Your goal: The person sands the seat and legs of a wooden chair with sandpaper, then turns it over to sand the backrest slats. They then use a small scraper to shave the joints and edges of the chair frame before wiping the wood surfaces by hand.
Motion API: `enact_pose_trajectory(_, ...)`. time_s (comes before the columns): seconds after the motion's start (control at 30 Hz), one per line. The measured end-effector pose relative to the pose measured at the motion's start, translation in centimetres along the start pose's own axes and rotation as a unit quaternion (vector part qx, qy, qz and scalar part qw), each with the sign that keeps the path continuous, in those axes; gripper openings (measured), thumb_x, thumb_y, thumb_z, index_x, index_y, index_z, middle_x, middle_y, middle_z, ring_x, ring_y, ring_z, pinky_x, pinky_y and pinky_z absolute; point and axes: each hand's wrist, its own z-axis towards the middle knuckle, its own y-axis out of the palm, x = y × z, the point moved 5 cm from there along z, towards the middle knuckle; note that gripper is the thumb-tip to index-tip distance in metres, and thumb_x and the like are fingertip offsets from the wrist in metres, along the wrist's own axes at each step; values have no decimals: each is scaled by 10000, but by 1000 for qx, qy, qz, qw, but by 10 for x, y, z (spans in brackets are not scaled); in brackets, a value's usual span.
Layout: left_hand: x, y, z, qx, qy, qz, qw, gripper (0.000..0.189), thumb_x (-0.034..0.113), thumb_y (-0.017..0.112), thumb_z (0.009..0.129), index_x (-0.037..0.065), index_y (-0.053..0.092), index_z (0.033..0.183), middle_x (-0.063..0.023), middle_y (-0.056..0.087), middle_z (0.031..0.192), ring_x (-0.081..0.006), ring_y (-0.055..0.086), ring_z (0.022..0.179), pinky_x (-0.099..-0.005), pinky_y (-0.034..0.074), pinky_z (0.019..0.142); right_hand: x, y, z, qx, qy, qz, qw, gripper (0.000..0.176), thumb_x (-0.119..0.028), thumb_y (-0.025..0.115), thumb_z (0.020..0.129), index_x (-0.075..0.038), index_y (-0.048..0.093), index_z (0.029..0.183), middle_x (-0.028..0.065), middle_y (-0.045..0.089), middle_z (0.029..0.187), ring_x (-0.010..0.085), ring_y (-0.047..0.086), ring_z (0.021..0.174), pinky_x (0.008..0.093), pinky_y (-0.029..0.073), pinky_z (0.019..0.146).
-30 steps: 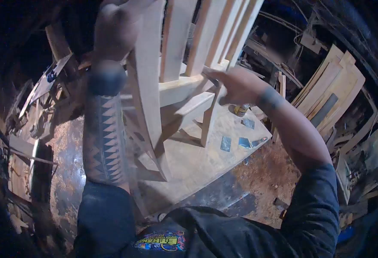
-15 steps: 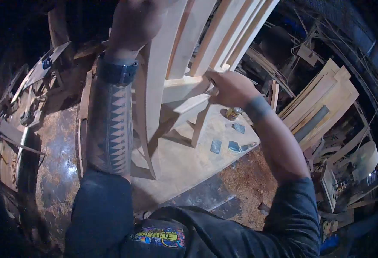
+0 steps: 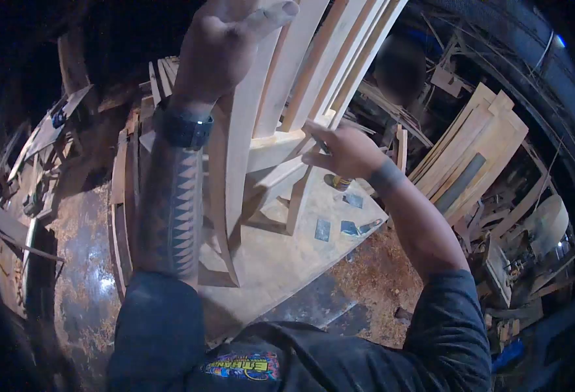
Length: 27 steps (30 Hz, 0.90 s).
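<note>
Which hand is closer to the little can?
Right. The right hand is just above the can in the picture; the left hand is farther away, by a tall upright.

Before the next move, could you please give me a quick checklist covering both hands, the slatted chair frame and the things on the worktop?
1. Left hand at the chair frame's near back post: ok; firmness of hold, cannot tell.
2. Right hand by the rail below the slats: ok.
3. Item in the right hand: cannot tell; only a dark edge shows.
4. Near back post's foot on the worktop: ok.
5. Tin clear of the front leg: ok, standing apart.
6. Dark rectangular sheets clear of the legs: ok, lying flat.
</note>
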Motion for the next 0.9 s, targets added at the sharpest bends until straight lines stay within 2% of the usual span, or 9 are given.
enact_pose_trajectory(0.13,-27,-3,5,11,4,-2,1000,362,232,736,964,44,677,1267,-104,740,1116,-173,693,946,-321,549,849,0,7,-68,-67,40,-37,996,439,-462,583,1029,-221,674,1384,217,703,853,404,694,775,505,540,705)
enact_pose_trajectory(0.27,-59,-21,4,-13,-121,4,993,400,248,767,951,43,656,1276,-89,738,1063,-178,706,877,-316,566,839,13,93,-139,-28,38,228,972,362,-393,635,1029,-183,723,1311,213,728,925,407,695,803,468,556,746)
enact_pose_trajectory(0.4,-27,-17,-13,66,63,110,990,405,180,726,983,-11,562,1300,-84,680,1084,-135,661,916,-268,539,853,17,148,-172,-80,140,341,926,338,-383,640,1034,-69,734,1118,194,740,950,364,718,835,434,561,752)
enact_pose_trajectory(0.5,4,-23,-85,105,199,309,924,538,129,697,978,-44,435,1414,-163,556,1357,-216,546,1234,-392,446,1058,37,191,-182,-69,39,324,943,323,-382,639,1029,-62,654,989,200,683,847,421,676,801,507,526,704)
enact_pose_trajectory(0.63,-38,-22,-277,103,-136,114,979,465,98,763,927,-20,545,1321,-133,657,1219,-230,624,1136,-415,503,975,72,219,-186,-115,-29,371,921,265,-298,694,970,-57,585,955,231,649,833,471,635,790,538,499,694)
enact_pose_trajectory(0.73,-114,66,-449,-132,-524,133,831,393,120,784,922,22,655,1280,-122,749,1075,-233,716,1042,-425,570,913,98,227,-196,-146,-132,430,881,245,-183,739,868,-49,556,959,212,667,868,459,652,804,538,511,711)
enact_pose_trajectory(0.77,-97,126,-401,-301,-541,265,739,585,357,807,912,69,606,1378,-124,745,1069,-237,741,969,-372,592,849,105,242,-199,-174,-159,409,881,254,-167,738,833,-48,566,977,210,671,881,458,659,832,534,520,730)
enact_pose_trajectory(0.8,-107,147,-441,-324,-501,262,758,595,392,783,930,81,589,1398,-125,729,1101,-269,739,950,-377,585,857,111,255,-200,-198,-185,383,883,274,-150,738,798,-48,576,995,209,675,893,456,667,859,529,529,749)
enact_pose_trajectory(0.9,-92,191,-425,-242,-552,208,770,538,329,777,942,60,599,1372,-127,707,1193,-274,714,1060,-414,558,950,119,234,-180,-249,-227,385,859,282,-173,745,786,-47,626,1008,206,685,918,448,677,895,524,541,768)
